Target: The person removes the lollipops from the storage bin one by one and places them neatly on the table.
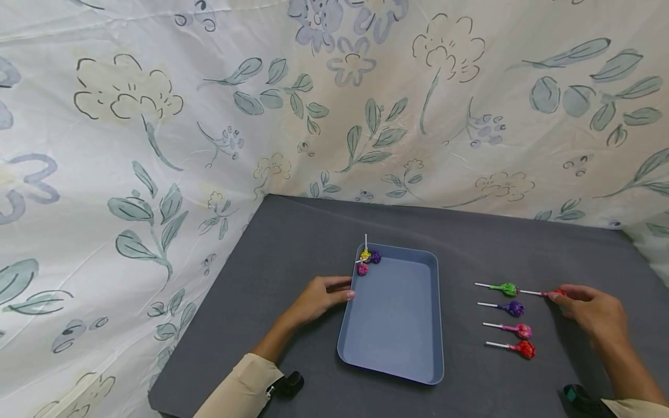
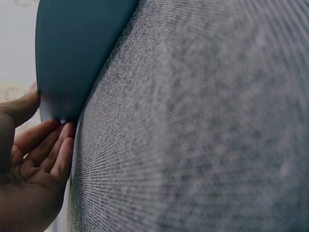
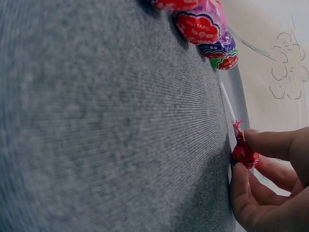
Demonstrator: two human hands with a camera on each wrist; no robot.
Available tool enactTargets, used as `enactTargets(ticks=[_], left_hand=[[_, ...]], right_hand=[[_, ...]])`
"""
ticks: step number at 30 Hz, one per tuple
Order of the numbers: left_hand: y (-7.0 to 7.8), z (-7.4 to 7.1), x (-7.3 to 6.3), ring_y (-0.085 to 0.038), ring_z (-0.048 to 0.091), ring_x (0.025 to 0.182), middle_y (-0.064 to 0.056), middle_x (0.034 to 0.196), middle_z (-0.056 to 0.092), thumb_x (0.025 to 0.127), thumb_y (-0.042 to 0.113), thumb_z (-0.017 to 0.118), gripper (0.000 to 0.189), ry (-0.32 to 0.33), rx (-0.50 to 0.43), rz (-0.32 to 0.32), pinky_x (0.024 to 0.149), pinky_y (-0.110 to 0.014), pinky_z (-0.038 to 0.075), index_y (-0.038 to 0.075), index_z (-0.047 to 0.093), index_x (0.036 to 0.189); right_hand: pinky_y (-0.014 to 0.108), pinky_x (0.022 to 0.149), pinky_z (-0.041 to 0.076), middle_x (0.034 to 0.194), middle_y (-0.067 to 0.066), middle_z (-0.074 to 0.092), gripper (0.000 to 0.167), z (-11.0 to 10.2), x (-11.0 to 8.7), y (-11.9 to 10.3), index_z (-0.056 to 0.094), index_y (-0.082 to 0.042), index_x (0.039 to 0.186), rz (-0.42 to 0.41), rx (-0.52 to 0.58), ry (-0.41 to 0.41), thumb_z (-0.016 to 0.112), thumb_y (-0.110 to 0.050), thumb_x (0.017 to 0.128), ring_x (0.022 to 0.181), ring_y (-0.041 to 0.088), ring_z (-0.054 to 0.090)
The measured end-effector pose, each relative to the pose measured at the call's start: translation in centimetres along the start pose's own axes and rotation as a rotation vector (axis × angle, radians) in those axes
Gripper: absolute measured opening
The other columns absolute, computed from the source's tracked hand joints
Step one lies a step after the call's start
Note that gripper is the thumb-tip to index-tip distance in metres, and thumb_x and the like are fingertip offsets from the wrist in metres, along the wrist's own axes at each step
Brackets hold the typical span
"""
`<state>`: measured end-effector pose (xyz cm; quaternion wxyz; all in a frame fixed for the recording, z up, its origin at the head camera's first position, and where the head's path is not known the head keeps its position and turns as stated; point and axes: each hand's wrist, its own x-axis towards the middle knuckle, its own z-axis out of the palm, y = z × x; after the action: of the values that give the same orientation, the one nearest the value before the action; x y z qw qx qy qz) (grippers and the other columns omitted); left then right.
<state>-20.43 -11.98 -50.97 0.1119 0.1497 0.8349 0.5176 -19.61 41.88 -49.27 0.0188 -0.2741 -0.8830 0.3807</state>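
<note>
My left hand (image 1: pixel 320 299) is at the left side of a blue-grey tray (image 1: pixel 438 313), thumb at the rim and fingertips against the outer wall. In the left wrist view its fingers (image 2: pixel 63 157) lie low beside the tray (image 2: pixel 72 58), near the cloth. My right hand (image 1: pixel 596 310) pinches a red lollipop (image 3: pixel 245 153) by its wrapped head between thumb and fingers. The lollipop lies low over the table, its white stick pointing left. Left of that hand lie a green lollipop (image 1: pixel 508 288), a purple one (image 1: pixel 513 308), a pink one (image 1: pixel 522 331) and another red one (image 1: pixel 525 349).
In the tray's far left corner sit a yellow lollipop (image 1: pixel 365 255), a purple lollipop (image 1: pixel 376 257) and a pink lollipop (image 1: pixel 362 269); the yellow one's stick juts past the rim. Dark grey cloth covers the table (image 1: pixel 292 244). A flowered curtain (image 1: pixel 366 139) stands behind and at the left.
</note>
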Motion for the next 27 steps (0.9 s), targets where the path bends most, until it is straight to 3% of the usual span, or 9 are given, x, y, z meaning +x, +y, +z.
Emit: enactTargets(ticks=[10,12,15,17,19,21,23,25,27], left_hand=[[0.1,0.0,0.0,-0.026,0.07,0.125,-0.015,0.14,0.069,0.1,0.032,0.077,0.053,0.002,0.01,-0.007,0.109,-0.046,0.053,0.003,0.066,0.143],[0.1,0.0,0.1,-0.027,0.07,0.125,-0.015,0.14,0.07,0.1,0.032,0.076,0.053,0.003,0.014,-0.008,0.109,-0.046,0.054,0.003,0.066,0.143],[0.1,0.0,0.1,-0.026,0.07,0.125,-0.014,0.14,0.069,0.101,0.032,0.076,0.053,0.005,0.017,-0.013,0.109,-0.046,0.053,0.004,0.065,0.144],[0.1,0.0,0.1,-0.026,0.07,0.125,-0.014,0.141,0.069,0.101,0.033,0.075,0.053,0.006,0.021,-0.013,0.11,-0.047,0.053,0.004,0.065,0.144],[0.1,0.0,0.0,-0.027,0.07,0.126,-0.014,0.141,0.069,0.101,0.033,0.075,0.053,0.005,0.025,-0.011,0.11,-0.048,0.052,0.004,0.065,0.144],[0.1,0.0,0.0,-0.027,0.069,0.126,-0.014,0.141,0.069,0.101,0.033,0.075,0.053,0.003,0.028,-0.011,0.11,-0.048,0.052,0.004,0.065,0.144],[0.0,0.0,0.0,-0.027,0.07,0.126,-0.014,0.141,0.069,0.101,0.033,0.075,0.053,0.002,0.029,-0.012,0.11,-0.048,0.052,0.004,0.065,0.144],[0.0,0.0,0.0,-0.027,0.07,0.126,-0.014,0.141,0.069,0.101,0.033,0.075,0.053,0.003,0.026,-0.012,0.11,-0.048,0.052,0.003,0.066,0.143],[0.1,0.0,0.1,-0.026,0.07,0.126,-0.014,0.14,0.07,0.101,0.033,0.076,0.053,0.004,0.017,-0.014,0.11,-0.048,0.052,0.004,0.066,0.143]], right_hand=[[0.023,0.051,0.053,0.138,0.036,0.06,0.055,-0.1,-0.2,-0.2,0.056,0.013,0.143,-0.038,0.006,0.031,0.07,-0.022,0.104,0.059,-0.006,0.052],[0.023,0.051,0.052,0.14,0.036,0.059,0.056,-0.1,-0.4,-0.3,0.055,0.012,0.144,-0.037,0.0,0.039,0.07,-0.024,0.104,0.064,0.003,0.058],[0.029,0.062,0.049,0.145,0.034,0.056,0.059,-0.1,-0.8,-0.8,0.054,0.01,0.146,-0.03,-0.019,0.061,0.069,-0.029,0.105,0.092,0.029,0.066],[0.039,0.073,0.047,0.148,0.034,0.054,0.061,0.0,-1.2,-1.1,0.054,0.008,0.148,-0.032,-0.029,0.076,0.068,-0.032,0.105,0.117,0.046,0.058],[0.05,0.081,0.043,0.15,0.034,0.052,0.062,0.0,-1.6,-1.5,0.053,0.007,0.149,-0.034,-0.026,0.089,0.068,-0.035,0.105,0.131,0.051,0.048],[0.055,0.086,0.041,0.151,0.033,0.051,0.062,0.1,-2.0,-2.0,0.053,0.006,0.15,-0.043,-0.018,0.099,0.067,-0.035,0.105,0.135,0.052,0.045],[0.051,0.084,0.043,0.151,0.033,0.052,0.062,0.1,-2.4,-2.4,0.054,0.005,0.15,-0.053,0.0,0.103,0.068,-0.035,0.105,0.13,0.05,0.048],[0.039,0.078,0.043,0.145,0.03,0.058,0.059,0.1,-2.8,-2.8,0.057,0.003,0.148,-0.07,0.009,0.112,0.068,-0.036,0.105,0.115,0.037,0.056],[0.028,0.072,0.043,0.124,0.017,0.072,0.058,0.1,-3.2,-3.1,0.06,0.001,0.147,-0.091,0.028,0.115,0.069,-0.037,0.104,0.099,0.019,0.06]])
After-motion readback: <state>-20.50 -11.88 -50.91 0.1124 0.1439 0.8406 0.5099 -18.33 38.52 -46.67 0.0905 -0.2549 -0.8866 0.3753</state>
